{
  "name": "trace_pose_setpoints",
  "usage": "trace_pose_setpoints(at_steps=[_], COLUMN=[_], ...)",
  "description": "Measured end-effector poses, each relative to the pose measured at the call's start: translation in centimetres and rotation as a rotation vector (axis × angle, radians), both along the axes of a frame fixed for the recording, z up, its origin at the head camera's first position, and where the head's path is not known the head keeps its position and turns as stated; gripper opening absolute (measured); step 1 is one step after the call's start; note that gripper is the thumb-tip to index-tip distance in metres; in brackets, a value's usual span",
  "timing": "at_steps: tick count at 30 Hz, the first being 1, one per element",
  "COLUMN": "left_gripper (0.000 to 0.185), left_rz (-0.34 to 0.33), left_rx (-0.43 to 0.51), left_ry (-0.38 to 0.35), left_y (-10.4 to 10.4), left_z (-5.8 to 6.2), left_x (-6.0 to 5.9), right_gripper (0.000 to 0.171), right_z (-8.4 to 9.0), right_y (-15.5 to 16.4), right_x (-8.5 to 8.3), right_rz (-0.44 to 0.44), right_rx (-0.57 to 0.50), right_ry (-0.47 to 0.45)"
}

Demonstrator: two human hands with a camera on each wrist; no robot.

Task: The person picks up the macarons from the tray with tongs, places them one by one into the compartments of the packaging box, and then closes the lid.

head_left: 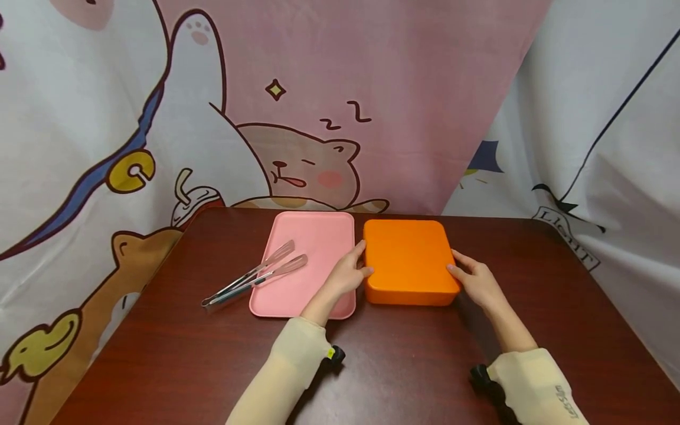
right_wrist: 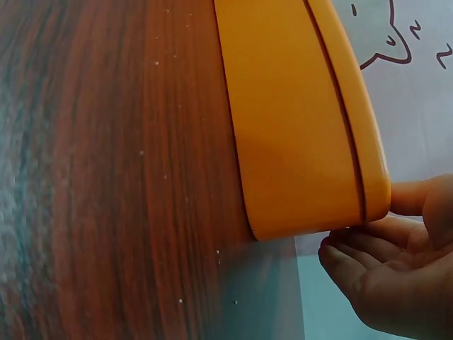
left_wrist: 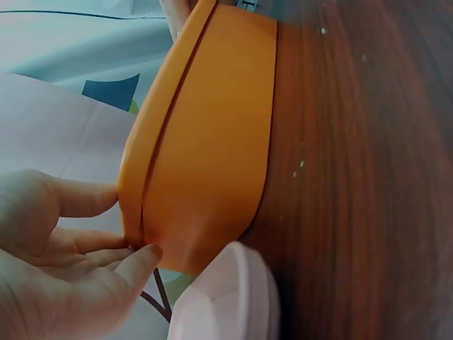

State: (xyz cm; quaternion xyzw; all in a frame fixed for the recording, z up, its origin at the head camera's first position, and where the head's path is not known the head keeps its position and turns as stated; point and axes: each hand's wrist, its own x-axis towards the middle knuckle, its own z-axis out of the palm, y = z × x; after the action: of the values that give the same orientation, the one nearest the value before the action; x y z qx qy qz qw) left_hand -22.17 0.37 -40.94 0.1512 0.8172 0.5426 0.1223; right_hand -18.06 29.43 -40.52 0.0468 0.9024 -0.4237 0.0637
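Note:
An orange lidded box [head_left: 406, 298] stands on the table, its square lid [head_left: 406, 254] in place with a thin seam below the rim. My left hand [head_left: 347, 273] pinches the lid's left edge; in the left wrist view its fingertips [left_wrist: 150, 253] meet the rim near the seam. From the opposite side, my right hand [head_left: 478, 283] pinches the lid's right edge, with some fingers under the rim in the right wrist view. What the box contains is hidden.
Left of the box lies a pink tray [head_left: 319, 236], partly behind my left forearm. Metal tongs [head_left: 249, 283] with pinkish tips rest across the tray's left edge, handle end on the dark wooden table [head_left: 404, 366]. A printed curtain [head_left: 414, 106] hangs behind the table.

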Motion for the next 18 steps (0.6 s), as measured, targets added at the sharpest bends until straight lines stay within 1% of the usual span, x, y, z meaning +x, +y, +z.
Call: trace_pose_setpoints(at_steps=[5,7,11,18], left_gripper=[0.066,0.066,0.066,0.066], left_rz=[-0.034,-0.052,-0.054,-0.033], left_rx=[-0.143,-0.173,-0.186,-0.217], left_ry=[0.066,0.085,0.097,0.120], left_y=[-0.12,-0.16,-0.23,-0.35], left_z=[0.01,0.05,0.19,0.29], left_x=[-0.22,-0.31,-0.40,0.01], right_gripper=[0.064,0.063,0.063,0.064], right_z=[0.24,0.40,0.56,0.43], right_y=[-0.12,-0.16,-0.17,0.20], right_x=[0.06,0.02,-0.15,0.07], right_rz=[0.015,0.018,0.026,0.037], right_rx=[0.053,0.063,0.068,0.064], right_ry=[0.006,0.006,0.011,0.005])
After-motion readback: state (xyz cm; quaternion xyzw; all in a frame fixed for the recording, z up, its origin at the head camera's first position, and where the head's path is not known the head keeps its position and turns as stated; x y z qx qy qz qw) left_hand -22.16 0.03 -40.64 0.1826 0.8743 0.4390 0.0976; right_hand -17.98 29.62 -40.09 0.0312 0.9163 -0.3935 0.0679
